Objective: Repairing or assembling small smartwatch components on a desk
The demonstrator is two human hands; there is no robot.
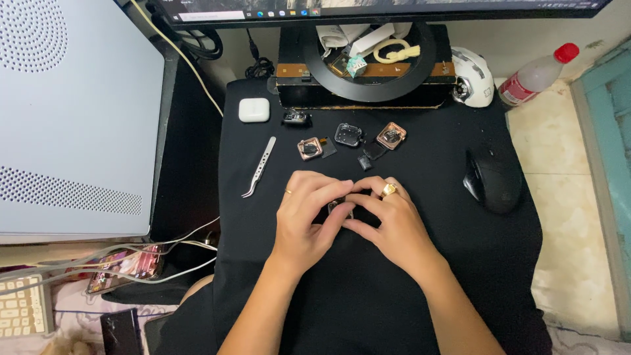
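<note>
Judging by the bench, disassembly looks well along: steel tweezers (259, 166) lie idle at ten o'clock, and three opened square watch casings (349, 139) sit at twelve. The left hand (303, 220) and right hand (388, 223) pinch one small dark watch module (340, 208) together over a black cloth-covered desk (434, 263), black mouse (493, 177) at two.

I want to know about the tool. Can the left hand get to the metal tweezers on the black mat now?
Probably yes. The tweezers lie uncovered on the mat, with nothing between them and the left hand. But both hands, the right hand too, hold a small part.
</note>
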